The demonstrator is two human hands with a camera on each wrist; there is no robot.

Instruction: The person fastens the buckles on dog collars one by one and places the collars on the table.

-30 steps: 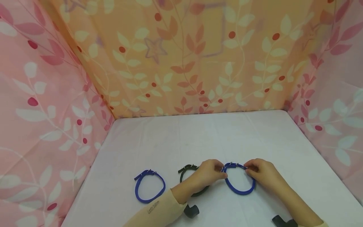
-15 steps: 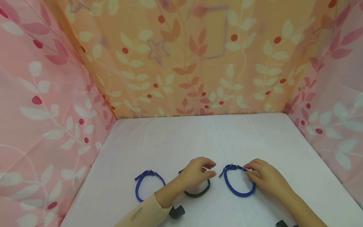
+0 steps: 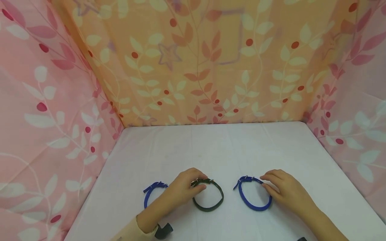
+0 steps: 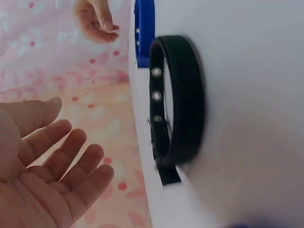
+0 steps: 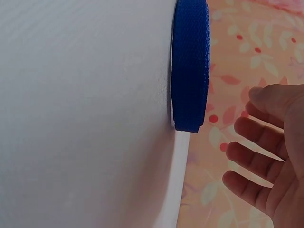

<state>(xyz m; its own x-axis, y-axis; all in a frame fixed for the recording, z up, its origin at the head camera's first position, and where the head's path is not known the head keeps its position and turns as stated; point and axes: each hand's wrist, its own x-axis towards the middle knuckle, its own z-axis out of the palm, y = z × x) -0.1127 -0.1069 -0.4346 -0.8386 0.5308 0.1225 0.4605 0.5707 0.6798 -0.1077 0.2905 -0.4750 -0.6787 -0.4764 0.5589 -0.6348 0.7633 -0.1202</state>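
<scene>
Three buckled collars stand on edge in a row as loops. In the head view my left hand (image 3: 184, 189) is beside the dark green collar (image 3: 208, 210), its thumb and fingertips overlapping the buckle end. The left wrist view shows that hand with fingers loosely spread, apart from the green collar (image 4: 187, 104) and its metal eyelets. My right hand (image 3: 286, 190) is at the right side of a blue collar (image 3: 255, 209). Its fingers are relaxed and hold nothing in the right wrist view, with the blue collar (image 5: 190, 66) nearby. My left forearm partly hides another blue collar (image 3: 146, 201).
The collars are near the front of a white-covered table (image 3: 217, 147). An orange leaf-patterned cloth (image 3: 193, 67) hangs behind it, with pink patterned cloth (image 3: 54, 134) at both sides. A black wrist device (image 3: 164, 231) is on my left forearm.
My left hand has let go of the right blue collar's strap end and moved left to the green collar. The right hand stays by the blue collar, its fingers slightly more apart.
</scene>
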